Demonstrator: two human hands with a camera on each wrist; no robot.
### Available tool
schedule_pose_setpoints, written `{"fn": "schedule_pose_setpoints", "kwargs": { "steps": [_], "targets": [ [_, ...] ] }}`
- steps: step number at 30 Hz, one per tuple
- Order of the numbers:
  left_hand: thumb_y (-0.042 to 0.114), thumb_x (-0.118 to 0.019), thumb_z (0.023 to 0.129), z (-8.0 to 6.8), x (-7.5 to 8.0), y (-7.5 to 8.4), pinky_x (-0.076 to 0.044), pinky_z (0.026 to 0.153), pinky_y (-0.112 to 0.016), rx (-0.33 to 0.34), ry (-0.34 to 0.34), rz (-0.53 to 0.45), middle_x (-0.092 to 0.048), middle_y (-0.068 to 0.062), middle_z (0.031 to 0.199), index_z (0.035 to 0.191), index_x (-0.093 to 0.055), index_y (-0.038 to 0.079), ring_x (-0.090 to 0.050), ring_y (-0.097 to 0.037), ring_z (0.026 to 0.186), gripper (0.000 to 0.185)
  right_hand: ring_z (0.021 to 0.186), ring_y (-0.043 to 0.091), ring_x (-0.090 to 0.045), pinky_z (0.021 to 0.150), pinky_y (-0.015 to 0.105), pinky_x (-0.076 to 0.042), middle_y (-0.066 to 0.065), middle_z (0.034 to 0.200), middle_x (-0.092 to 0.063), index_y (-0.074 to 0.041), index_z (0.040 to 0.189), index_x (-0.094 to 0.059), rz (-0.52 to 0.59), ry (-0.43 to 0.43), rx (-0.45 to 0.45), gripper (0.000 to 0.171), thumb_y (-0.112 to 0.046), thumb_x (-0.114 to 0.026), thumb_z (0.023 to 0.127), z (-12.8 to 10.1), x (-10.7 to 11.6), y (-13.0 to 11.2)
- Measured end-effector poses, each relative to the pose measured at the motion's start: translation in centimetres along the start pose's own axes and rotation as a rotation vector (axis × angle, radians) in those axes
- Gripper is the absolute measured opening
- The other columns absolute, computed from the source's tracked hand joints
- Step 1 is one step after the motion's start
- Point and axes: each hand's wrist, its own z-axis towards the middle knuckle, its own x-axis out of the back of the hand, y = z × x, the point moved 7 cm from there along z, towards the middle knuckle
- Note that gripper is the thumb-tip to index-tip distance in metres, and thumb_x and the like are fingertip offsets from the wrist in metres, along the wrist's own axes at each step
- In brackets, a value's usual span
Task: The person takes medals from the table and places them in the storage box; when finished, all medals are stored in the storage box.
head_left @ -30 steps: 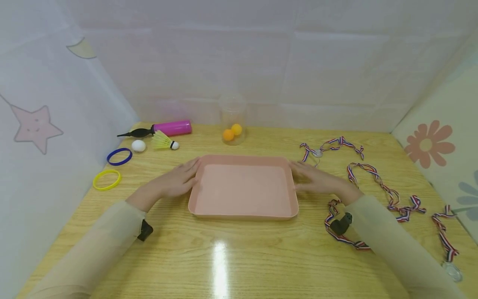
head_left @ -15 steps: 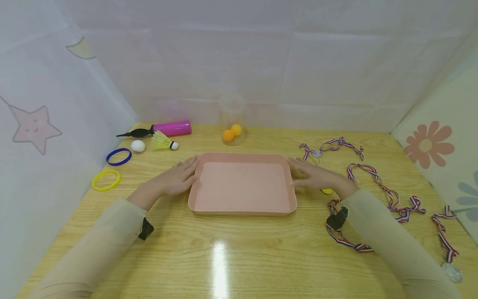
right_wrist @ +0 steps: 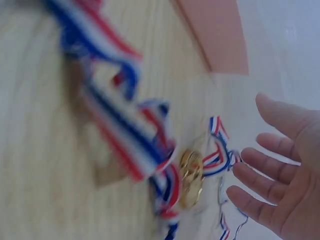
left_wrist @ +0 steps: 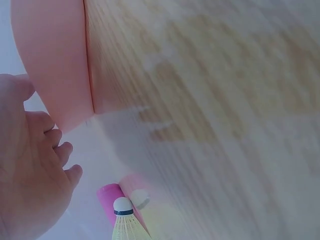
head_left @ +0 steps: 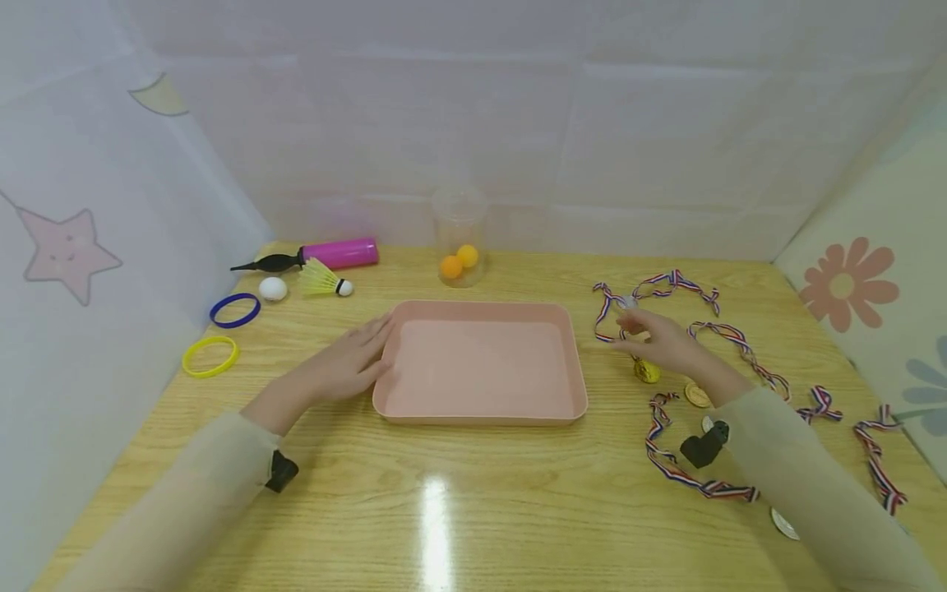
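A shallow pink tray (head_left: 481, 370) lies on the wooden table. My left hand (head_left: 340, 366) rests at its left rim with the fingers extended; the left wrist view shows fingertips beside the tray wall (left_wrist: 55, 60). My right hand (head_left: 662, 341) hovers to the right of the tray, fingers loosely spread and holding nothing. Just under it lies a gold medal (head_left: 647, 371), and a second gold medal (head_left: 696, 395) sits nearer the wrist. In the right wrist view, the palm (right_wrist: 300, 200) faces a gold medal (right_wrist: 191, 177) with a red, white and blue ribbon (right_wrist: 120, 125).
More striped medal ribbons (head_left: 684, 481) spread over the right side. At the back stands a clear container (head_left: 459, 218) with two orange balls (head_left: 451, 266). Back left are a purple pump (head_left: 340, 253), a shuttlecock (head_left: 325, 279), a white ball (head_left: 273, 289), and blue and yellow wristbands (head_left: 210, 371).
My right hand has left the tray's right side and moved right, over the medals. The tray has shifted slightly away from me. My left hand stays at its left rim.
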Motion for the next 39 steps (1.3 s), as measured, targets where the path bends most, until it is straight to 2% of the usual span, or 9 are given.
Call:
{"fn": "schedule_pose_setpoints", "kwargs": {
  "steps": [3,6,12,18,22,26,33,37,39],
  "targets": [
    [0.028,-0.033,0.101,-0.1,-0.3,-0.1,-0.010,0.108,-0.052,0.007,-0.011,-0.003,-0.002,-0.019,0.151,0.145,-0.009,-0.004,-0.005,-0.036,0.136,0.060,0.093,0.032,-0.051,0.078,0.045,-0.047,0.022,0.103,-0.053,0.008,0.113,-0.049,-0.027,0.046,-0.042,0.041,-0.020,-0.065,0.088,-0.9,0.4,1.4],
    [0.028,-0.030,0.101,-0.2,-0.4,-0.2,-0.008,0.108,-0.051,0.019,-0.014,-0.017,-0.001,-0.018,0.152,0.145,-0.008,-0.004,-0.004,-0.036,0.137,0.059,0.079,0.026,-0.050,0.068,0.040,-0.045,0.014,0.089,-0.052,0.006,0.101,-0.050,-0.070,0.052,-0.079,0.035,-0.019,-0.068,0.085,-1.5,0.4,2.7],
    [0.028,-0.028,0.102,-0.3,-0.7,-0.4,-0.007,0.108,-0.051,0.033,-0.014,-0.033,-0.002,-0.019,0.151,0.146,-0.007,-0.003,-0.004,-0.036,0.137,0.058,0.081,0.024,-0.054,0.071,0.041,-0.048,0.010,0.091,-0.058,0.001,0.099,-0.057,-0.148,-0.063,-0.113,0.038,-0.029,-0.071,0.082,-2.0,-0.7,4.3],
    [0.027,-0.028,0.102,-0.3,-0.8,-0.4,-0.007,0.109,-0.051,0.029,-0.019,-0.023,-0.001,-0.018,0.152,0.145,-0.007,-0.004,-0.005,-0.035,0.137,0.058,0.071,0.020,-0.049,0.063,0.035,-0.044,0.006,0.082,-0.054,0.000,0.093,-0.055,-0.157,-0.070,-0.099,0.033,-0.024,-0.073,0.080,-1.8,-0.9,4.3],
    [0.028,-0.028,0.102,-0.3,-0.7,-0.3,-0.008,0.108,-0.051,0.024,-0.022,-0.022,-0.003,-0.019,0.151,0.145,-0.007,-0.005,-0.005,-0.036,0.137,0.058,0.066,0.019,-0.044,0.058,0.032,-0.040,0.005,0.076,-0.050,-0.002,0.088,-0.052,-0.106,-0.077,-0.105,0.027,-0.020,-0.071,0.082,-1.7,-0.8,4.2],
    [0.026,-0.030,0.101,-0.4,-0.5,-0.1,-0.008,0.108,-0.052,0.016,-0.012,-0.024,-0.004,-0.021,0.151,0.144,-0.009,-0.007,-0.006,-0.037,0.136,0.058,0.070,0.018,-0.047,0.062,0.032,-0.042,0.005,0.079,-0.054,0.000,0.091,-0.055,-0.040,-0.091,-0.123,0.022,-0.017,-0.067,0.085,-1.5,-0.7,4.4],
    [0.027,-0.030,0.102,-0.4,-0.5,0.1,-0.007,0.109,-0.050,0.027,-0.025,-0.018,-0.003,-0.020,0.151,0.144,-0.008,-0.006,-0.005,-0.037,0.136,0.058,0.062,0.021,-0.045,0.056,0.033,-0.042,0.008,0.071,-0.050,0.003,0.086,-0.052,0.215,-0.117,-0.193,0.027,-0.023,-0.058,0.092,-1.6,-0.7,4.6],
    [0.026,-0.030,0.102,-0.4,-0.5,0.1,-0.007,0.109,-0.050,0.027,-0.028,-0.018,-0.002,-0.020,0.151,0.144,-0.008,-0.006,-0.005,-0.037,0.136,0.058,0.067,0.027,-0.046,0.063,0.037,-0.041,0.012,0.074,-0.047,0.003,0.084,-0.053,0.272,-0.094,-0.202,0.036,-0.031,-0.052,0.095,-1.5,-0.3,4.2],
    [0.025,-0.030,0.102,-0.4,-0.5,0.1,-0.007,0.109,-0.050,0.027,-0.029,-0.019,-0.002,-0.020,0.151,0.144,-0.008,-0.007,-0.004,-0.037,0.136,0.058,0.076,0.027,-0.048,0.071,0.038,-0.044,0.011,0.083,-0.050,0.007,0.095,-0.055,0.303,-0.090,-0.204,0.039,-0.032,-0.050,0.096,-1.4,0.0,3.9]
  ]
}}
